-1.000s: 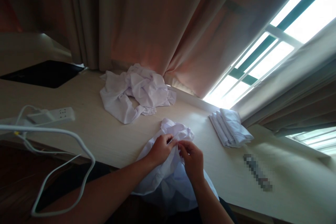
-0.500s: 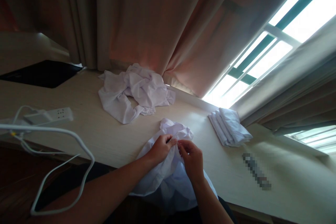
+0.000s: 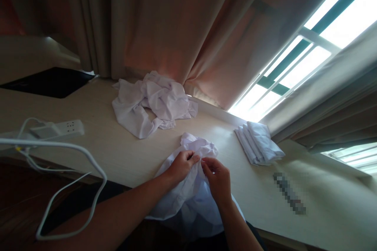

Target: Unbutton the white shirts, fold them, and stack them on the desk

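Observation:
A white garment (image 3: 203, 194), which looks like a shirt, hangs over the table's front edge toward my lap, with its gathered upper end resting on the tabletop. My left hand (image 3: 184, 166) is closed on the cloth, thumb pressed along the top. Just to its right, my right hand (image 3: 217, 176) pinches the same fabric between thumb and fingers. The fingertips of both hands almost meet; any small detail between them, such as a button, is too small to make out.
A crumpled white cloth (image 3: 156, 102) lies at the back by the curtain (image 3: 165, 19). Folded white cloths (image 3: 259, 143) stand to the right, near a pixelated object (image 3: 289, 193). On the left are a black flat mat (image 3: 50, 82), a power strip (image 3: 67, 127) and a looping white cable (image 3: 98, 172).
Both hands keep their grip on the white garment in nearly the same place. The whole view has shifted very slightly.

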Available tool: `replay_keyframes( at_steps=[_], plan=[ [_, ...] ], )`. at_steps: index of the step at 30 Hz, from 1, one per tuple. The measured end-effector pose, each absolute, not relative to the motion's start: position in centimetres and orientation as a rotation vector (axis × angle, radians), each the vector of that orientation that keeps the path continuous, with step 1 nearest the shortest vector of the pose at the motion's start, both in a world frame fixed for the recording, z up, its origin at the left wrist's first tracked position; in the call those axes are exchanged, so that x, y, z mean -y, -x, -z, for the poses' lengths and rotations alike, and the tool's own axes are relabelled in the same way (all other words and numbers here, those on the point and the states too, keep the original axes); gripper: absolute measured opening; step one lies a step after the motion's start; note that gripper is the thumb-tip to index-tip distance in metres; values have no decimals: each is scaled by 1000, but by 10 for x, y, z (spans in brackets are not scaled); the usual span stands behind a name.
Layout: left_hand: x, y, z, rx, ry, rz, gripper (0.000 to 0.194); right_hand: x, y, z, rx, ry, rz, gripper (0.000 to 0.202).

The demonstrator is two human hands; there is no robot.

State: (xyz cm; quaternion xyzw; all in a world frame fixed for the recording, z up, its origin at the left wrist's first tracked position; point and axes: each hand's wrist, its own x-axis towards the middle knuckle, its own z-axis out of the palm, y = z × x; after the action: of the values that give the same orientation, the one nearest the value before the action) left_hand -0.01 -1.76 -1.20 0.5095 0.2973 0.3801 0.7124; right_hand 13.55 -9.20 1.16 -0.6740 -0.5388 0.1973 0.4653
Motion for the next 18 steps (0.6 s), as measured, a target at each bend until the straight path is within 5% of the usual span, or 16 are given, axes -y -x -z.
replay_keyframes(
  at_steps=[18],
  plan=[
    [18,10,7,-768,-1447,-864,35,93,-130,-11,1318,1646,-509,23]
  ],
)
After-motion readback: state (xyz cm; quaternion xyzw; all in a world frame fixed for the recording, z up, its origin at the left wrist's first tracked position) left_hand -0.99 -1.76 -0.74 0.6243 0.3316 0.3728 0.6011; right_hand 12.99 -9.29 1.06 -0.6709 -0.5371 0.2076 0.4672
